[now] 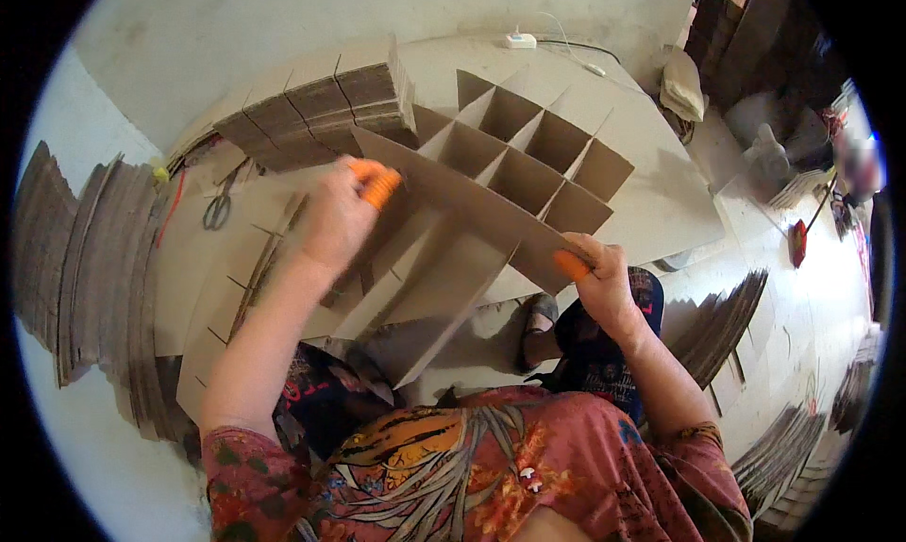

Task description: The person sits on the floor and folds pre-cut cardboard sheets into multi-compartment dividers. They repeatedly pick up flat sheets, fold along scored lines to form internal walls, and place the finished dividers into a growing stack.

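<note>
A long brown cardboard strip (469,199) runs slantwise in front of me, standing on edge. Its left end is pinched by my left hand (340,216), which wears orange finger covers and is slightly blurred. My right hand (604,285), also with an orange cover, grips the right end between thumb and fingers. Beyond the strip, crossed pieces form a cardboard divider grid (525,178) with several square cells. On the near side, slotted cross pieces (439,283) stick out from the strip toward my lap. Whether every slot is fully interlocked, I cannot tell.
A thick stack of slotted cardboard (307,103) stands at the table's back left. Scissors (218,212) lie left of my left hand. Cardboard piles (104,278) rise at the far left, with more bundles (722,330) at right. A white power socket (520,41) sits at the back.
</note>
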{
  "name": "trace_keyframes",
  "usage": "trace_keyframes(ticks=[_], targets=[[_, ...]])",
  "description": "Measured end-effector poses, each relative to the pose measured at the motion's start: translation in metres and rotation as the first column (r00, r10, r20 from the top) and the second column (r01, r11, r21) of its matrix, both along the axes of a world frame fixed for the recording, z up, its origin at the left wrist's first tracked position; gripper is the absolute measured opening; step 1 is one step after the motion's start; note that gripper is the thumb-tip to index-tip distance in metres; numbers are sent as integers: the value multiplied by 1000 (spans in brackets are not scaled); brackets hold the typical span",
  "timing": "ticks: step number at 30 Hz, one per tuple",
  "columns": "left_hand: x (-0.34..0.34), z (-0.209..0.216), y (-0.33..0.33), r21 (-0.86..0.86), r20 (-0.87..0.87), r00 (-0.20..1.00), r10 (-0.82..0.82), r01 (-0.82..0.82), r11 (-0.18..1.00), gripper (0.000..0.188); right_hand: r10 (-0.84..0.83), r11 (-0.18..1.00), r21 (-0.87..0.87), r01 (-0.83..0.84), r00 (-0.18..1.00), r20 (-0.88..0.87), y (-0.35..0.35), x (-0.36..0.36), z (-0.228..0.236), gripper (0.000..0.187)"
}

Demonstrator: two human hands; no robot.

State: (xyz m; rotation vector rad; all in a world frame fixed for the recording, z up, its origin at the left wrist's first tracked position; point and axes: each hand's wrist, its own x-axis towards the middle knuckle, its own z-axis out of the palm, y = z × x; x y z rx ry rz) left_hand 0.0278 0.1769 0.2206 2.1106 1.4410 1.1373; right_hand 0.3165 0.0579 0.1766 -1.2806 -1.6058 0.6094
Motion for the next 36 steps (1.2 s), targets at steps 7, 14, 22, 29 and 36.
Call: trace_keyframes(ticks=[7, 14, 22, 29, 36], targets=[[35, -16, -80, 106, -280, 930, -237, 276, 955, 28, -57, 995, 92, 48, 993, 106, -2, -2, -6, 15], [36, -9, -80, 232, -307, 930, -202, 279, 932, 25, -58, 987, 157, 36, 989, 134, 2, 5, -14, 13], [66, -38, -101, -59, -425, 848, -317, 323, 944, 16, -75, 994, 94, 64, 989, 125, -10, 2, -12, 18], [66, -35, -94, -114, -378, 851, -364, 347, 931, 19, 45, 998, -61, -27, 946, 322, -5, 22, 7, 26], [22, 5, -53, 311, -407, 907, 105, 29, 950, 26, 19, 997, 44, -60, 776, 631, 6, 1, 45, 58]])
